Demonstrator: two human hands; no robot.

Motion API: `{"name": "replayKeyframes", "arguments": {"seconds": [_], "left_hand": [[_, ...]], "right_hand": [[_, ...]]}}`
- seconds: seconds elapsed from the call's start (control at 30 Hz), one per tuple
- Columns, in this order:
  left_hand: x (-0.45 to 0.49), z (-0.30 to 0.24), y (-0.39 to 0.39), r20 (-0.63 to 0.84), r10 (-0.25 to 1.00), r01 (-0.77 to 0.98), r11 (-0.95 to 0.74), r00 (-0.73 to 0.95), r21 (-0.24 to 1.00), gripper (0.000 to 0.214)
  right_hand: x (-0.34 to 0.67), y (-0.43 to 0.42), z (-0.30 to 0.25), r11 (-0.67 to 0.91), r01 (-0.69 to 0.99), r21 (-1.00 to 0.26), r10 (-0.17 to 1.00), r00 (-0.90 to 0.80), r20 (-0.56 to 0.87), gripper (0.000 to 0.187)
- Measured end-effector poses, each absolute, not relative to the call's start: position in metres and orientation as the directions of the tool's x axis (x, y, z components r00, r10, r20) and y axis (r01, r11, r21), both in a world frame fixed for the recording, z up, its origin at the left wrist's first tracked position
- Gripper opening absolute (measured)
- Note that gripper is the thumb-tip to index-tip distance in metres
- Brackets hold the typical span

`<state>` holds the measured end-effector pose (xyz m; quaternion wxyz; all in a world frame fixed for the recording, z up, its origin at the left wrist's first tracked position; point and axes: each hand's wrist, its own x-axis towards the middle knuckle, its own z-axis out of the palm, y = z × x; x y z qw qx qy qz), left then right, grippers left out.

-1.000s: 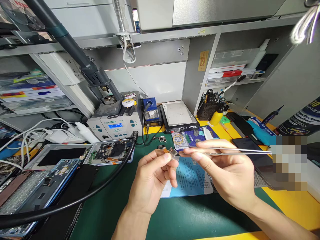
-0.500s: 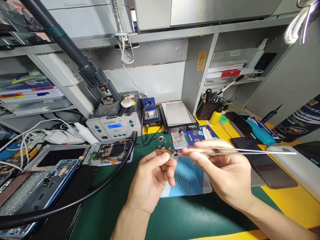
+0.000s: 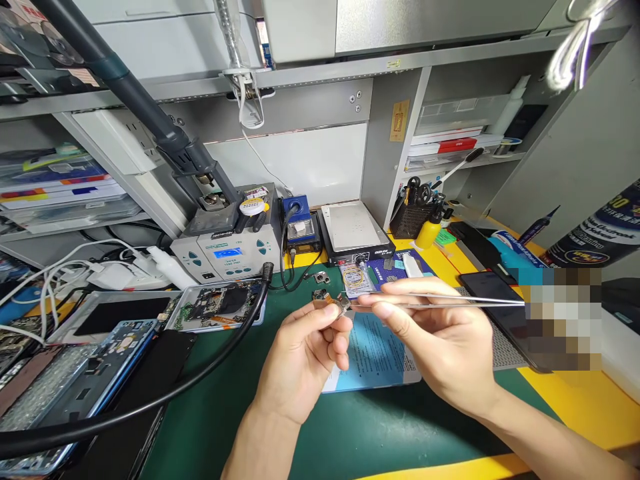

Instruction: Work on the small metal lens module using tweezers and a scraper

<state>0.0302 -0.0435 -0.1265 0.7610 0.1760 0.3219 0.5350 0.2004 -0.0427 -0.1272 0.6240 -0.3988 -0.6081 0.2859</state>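
My left hand (image 3: 300, 353) pinches a small electronic part (image 3: 343, 304) between thumb and fingers. The part looks like a phone camera module, metallic at the right with an orange flex cable (image 3: 326, 300). Held almost level in my right hand (image 3: 445, 340) is a pair of long silver tweezers (image 3: 480, 300). Their left end reaches the part's right side; whether the tips touch or grip it is too small to tell. A blurred patch covers the far right end of the tweezers. Below both hands lies a blue and white printed sheet (image 3: 373, 360) on the green mat (image 3: 370, 433).
An opened phone (image 3: 115, 373) and a tray with a circuit board (image 3: 220, 303) lie at left. A thick black hose (image 3: 200, 373) crosses there from the soldering station (image 3: 230, 250). A heating plate (image 3: 355, 233) stands behind, a dark phone (image 3: 500, 313) at right.
The tweezers' left end has come closer to the part, with my right hand shifting slightly left. My left hand has hardly moved. The view has shifted a little.
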Motion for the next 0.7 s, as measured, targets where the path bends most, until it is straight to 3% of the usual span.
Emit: {"name": "replayKeyframes", "arguments": {"seconds": [0.33, 0.7], "left_hand": [[0.0311, -0.1279, -0.0413, -0.334, 0.916, -0.68, 0.39, 0.221, 0.621, 0.007], [0.0382, -0.1273, -0.0496, -0.155, 0.987, -0.525, 0.148, 0.03, 0.838, 0.01]], "right_hand": [[0.2065, -0.039, -0.1232, 0.516, 0.173, -0.839, 0.832, 0.131, 0.539, 0.014], [0.205, -0.0405, -0.1193, 0.48, 0.102, -0.872, 0.86, 0.143, 0.49, 0.006]]}}
